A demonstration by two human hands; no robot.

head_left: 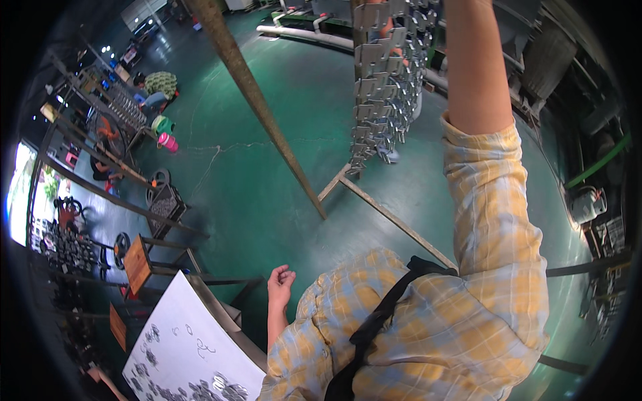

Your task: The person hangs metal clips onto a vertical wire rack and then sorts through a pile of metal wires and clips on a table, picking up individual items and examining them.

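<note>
Green workshop floor, white tabletop, left grip slack, empty, right grip unseen

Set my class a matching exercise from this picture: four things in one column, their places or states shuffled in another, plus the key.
1. left hand
2. silver metal pieces
3. black strap
4. white sheet

A. across the checked shirt
B. beneath small dark pieces
C. empty, loosely curled
D. hanging beside the raised right arm

Pairs: 1-C; 2-D; 3-A; 4-B
</note>
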